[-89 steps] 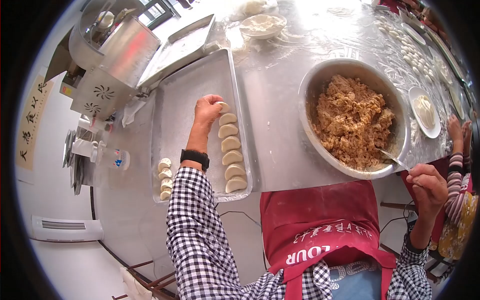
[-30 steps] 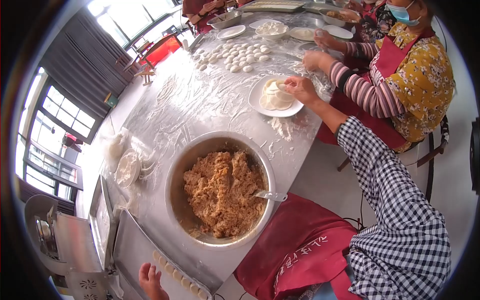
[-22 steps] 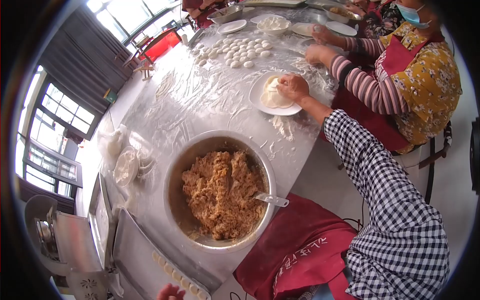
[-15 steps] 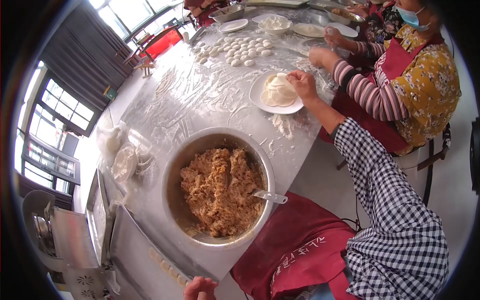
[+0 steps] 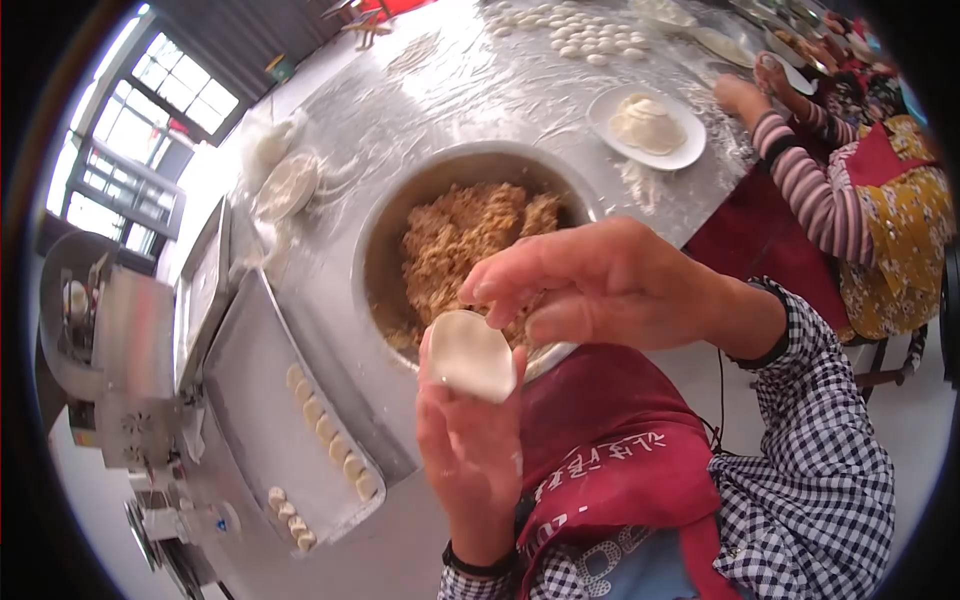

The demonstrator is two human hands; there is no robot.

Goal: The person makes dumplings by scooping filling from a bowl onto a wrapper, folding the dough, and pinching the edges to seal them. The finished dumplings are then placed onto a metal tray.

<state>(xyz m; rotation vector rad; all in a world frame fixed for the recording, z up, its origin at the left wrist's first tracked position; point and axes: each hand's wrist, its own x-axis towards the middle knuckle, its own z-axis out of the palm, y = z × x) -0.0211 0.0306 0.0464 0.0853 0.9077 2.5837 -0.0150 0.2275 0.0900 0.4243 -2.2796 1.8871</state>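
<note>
A round white dumpling wrapper rests on the raised fingers of my left hand, whose thumb lies at its edge. Just above and to the right is my right hand, its fingers apart with nothing in them. Behind both hands stands a big metal bowl of brown minced filling. The spoon in it is hidden by my right hand. Beyond the bowl, a white plate carries a stack of wrappers.
At the left a metal tray holds rows of folded dumplings. A dish of flour stands beyond it. Many small dough pieces lie at the back. A co-worker in striped sleeves works at the right.
My right hand has come back from the plate to above my left hand. A wrapper now lies on my left hand, which has risen into the middle. The view has shifted downward and left.
</note>
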